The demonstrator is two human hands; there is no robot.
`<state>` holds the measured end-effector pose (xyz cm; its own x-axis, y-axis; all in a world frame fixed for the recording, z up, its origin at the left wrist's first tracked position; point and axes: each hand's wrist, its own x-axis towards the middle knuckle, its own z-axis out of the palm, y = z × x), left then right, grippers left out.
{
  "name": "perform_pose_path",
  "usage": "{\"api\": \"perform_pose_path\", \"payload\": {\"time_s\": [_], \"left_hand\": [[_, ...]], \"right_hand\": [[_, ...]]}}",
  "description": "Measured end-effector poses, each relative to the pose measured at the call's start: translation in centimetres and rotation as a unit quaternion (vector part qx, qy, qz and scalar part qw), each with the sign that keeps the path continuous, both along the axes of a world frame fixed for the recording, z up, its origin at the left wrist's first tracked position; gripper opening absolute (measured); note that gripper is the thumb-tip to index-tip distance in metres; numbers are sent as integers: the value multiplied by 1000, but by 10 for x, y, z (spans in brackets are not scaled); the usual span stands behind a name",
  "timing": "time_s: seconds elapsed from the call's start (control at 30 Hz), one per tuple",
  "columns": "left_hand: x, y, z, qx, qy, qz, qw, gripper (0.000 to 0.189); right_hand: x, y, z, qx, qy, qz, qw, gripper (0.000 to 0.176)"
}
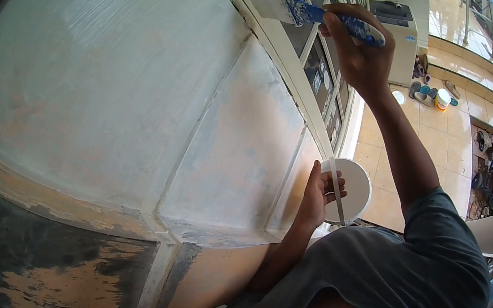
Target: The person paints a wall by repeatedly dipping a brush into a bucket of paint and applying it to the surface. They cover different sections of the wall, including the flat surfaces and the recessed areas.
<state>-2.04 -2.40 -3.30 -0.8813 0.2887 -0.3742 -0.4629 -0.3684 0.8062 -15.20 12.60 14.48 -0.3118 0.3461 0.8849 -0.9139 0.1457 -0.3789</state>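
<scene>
My right hand is wrapped round the blue, white-smeared handle of a putty knife. Its pale flat blade lies over the window frame at the top, pointing left. Lower down, my left hand is beside a white round bucket, with its fingers curled at a thin pale strip that crosses the bucket's opening; whether they grip it is hard to tell. The curved wall surface left of my hands has white and pinkish patches, with raised seams.
A gridded window runs along the wall's right side. Behind my right hand stands a washing machine. Several shoes and a small white tub are on the tiled floor. Steps and railings rise at the upper right.
</scene>
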Motion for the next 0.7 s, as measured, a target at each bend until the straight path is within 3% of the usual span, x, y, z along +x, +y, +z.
{"api": "perform_pose_path", "payload": {"time_s": [0.1, 0.23, 0.5, 0.63, 0.7], "left_hand": [[-1, -2, -3, -5, -3, 4, 1000, 77], [-1, 0, 1, -23, -7, 2, 1000, 78], [-1, 1, -2, -22, -5, -7, 1000, 79], [-1, 3, 2, -36, -12, -5, 999, 79], [-1, 3, 0, -38, -8, -3, 999, 80]], "right_hand": [[19, 19, 12, 132, 74, -19, 988, 15], [29, 49, 33, 265, 5, 23, 964, 20], [13, 22, 58, 385, 48, -17, 922, 19], [7, 7, 94, 462, 126, 119, 870, 14], [19, 9, 125, 450, 49, 168, 876, 18]]}}
